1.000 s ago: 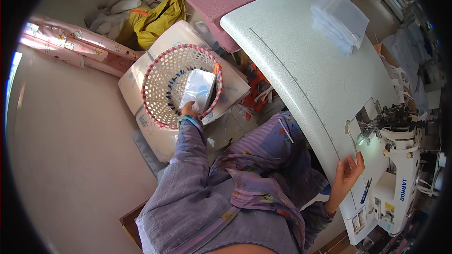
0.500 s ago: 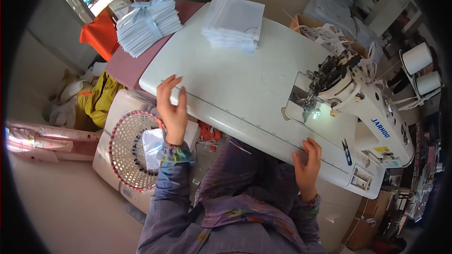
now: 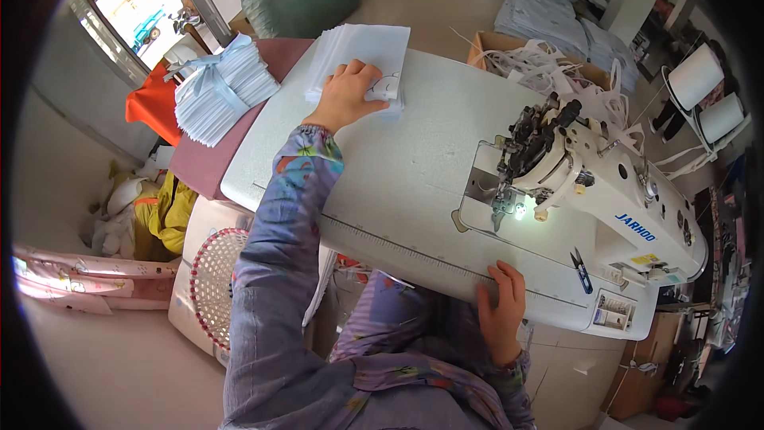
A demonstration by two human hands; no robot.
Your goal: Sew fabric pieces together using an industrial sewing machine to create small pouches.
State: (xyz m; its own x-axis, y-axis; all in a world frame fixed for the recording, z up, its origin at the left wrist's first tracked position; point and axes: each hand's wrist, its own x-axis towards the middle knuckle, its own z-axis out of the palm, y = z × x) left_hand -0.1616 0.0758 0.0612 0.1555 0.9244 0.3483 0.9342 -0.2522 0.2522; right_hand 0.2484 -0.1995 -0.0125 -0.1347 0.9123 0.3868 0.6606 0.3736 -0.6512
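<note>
Nearest, the right hand is at the front edge of the tabletop, its grip loosely spread and holding nothing; the snips lie near enough to prick it if it slid carelessly sideways. Farther off, the left hand bends over the stack of pale fabric pieces at the tabletop's far left, though I cannot tell whether its grip pinches any; with no tie visible, dragging only the top could fan the stack or bring several pieces together.

left arm: outstretched | left fingers: bent | right fingers: loosely curled
</note>
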